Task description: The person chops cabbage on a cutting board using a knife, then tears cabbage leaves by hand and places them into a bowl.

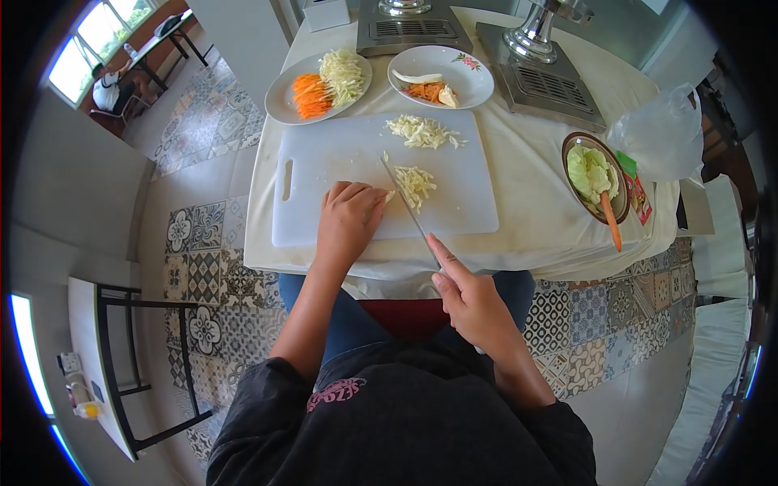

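Observation:
My right hand [470, 304] is closed round the handle of a kitchen knife [411, 209], index finger stretched along its top. The blade slants across the white cutting board [324, 150]. Just left of the blade, my left hand [350, 215] has its fingers curled down on a small piece of pale cabbage [390, 196], mostly hidden under the fingertips. Against the blade's right side lies a small heap of shredded cabbage [416, 186]. A second pile of cabbage shreds [423, 132] sits near the board's far edge.
Behind the board stand a plate of carrot and cabbage strips [312, 95] and a floral plate with scraps [442, 61]. At right are a brown bowl [572, 180] with cabbage leaves and a carrot, and a plastic bag [660, 134]. Metal dispenser bases [551, 85] line the back.

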Demonstrator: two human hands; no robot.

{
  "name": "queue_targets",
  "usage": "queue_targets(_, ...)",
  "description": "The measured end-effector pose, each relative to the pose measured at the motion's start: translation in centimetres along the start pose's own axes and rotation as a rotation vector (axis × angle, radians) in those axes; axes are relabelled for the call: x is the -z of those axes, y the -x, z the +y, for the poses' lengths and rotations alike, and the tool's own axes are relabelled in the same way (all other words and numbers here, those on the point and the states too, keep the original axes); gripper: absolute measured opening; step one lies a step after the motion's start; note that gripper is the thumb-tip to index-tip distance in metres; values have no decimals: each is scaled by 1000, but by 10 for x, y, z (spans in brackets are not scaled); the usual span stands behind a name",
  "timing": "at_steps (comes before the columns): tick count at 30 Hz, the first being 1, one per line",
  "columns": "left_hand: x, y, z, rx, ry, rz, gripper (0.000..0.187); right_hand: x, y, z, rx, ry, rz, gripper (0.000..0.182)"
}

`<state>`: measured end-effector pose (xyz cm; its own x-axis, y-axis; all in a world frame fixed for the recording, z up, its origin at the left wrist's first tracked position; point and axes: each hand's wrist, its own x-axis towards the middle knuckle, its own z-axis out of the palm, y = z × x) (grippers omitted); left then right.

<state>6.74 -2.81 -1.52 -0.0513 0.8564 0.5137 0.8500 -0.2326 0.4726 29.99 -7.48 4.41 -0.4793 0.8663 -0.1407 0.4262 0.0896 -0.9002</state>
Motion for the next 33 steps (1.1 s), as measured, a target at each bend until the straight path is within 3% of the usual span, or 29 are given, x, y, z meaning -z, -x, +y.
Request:
queue_targets(12, 2, -1, -3, -15, -16, -1, 14, -11, -2, -13, -16, 234, -63, 53)
queue_targets(24, 1, 1, -5, -23, -22, 49, 12, -21, -42, -13, -7, 197, -52, 52)
queue_targets(27, 1, 1, -3, -14, -47, 53, 12, -16, -27, -7, 7, 162, -50, 52)
queue_targets(33, -3, 1, -4, 8, -43, 87, 11, 1, 17, -23, -158, 162, -95, 50)
